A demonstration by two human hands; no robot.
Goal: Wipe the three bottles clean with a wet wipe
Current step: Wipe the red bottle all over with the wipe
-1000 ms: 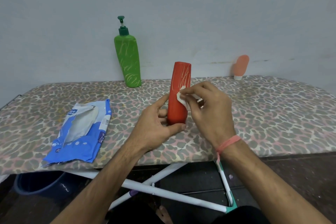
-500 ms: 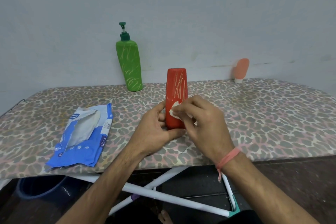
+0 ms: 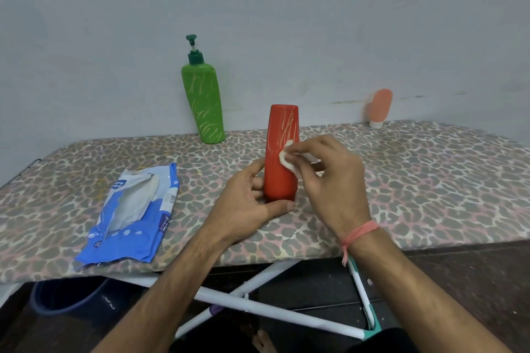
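Observation:
A red bottle point(image 3: 281, 135) with pale scribble marks stands upright on the leopard-print board point(image 3: 430, 180). My left hand point(image 3: 246, 203) grips its base, thumb in front. My right hand point(image 3: 329, 178) pinches a folded white wet wipe point(image 3: 288, 159) and presses it against the bottle's right side, about halfway up. A green pump bottle point(image 3: 203, 103), also scribbled, stands at the back by the wall. A small peach bottle point(image 3: 380, 107) stands upside down on its white cap at the back right.
A torn-open blue wet-wipe pack point(image 3: 134, 215) lies on the board to the left. The wall runs close behind the board. Below the front edge are white crossed legs point(image 3: 258, 304) and a dark blue bucket point(image 3: 71, 298).
My right hand slid the wipe down the red bottle, then back up to its middle. The left hand kept hold of the base. The view shifted slightly.

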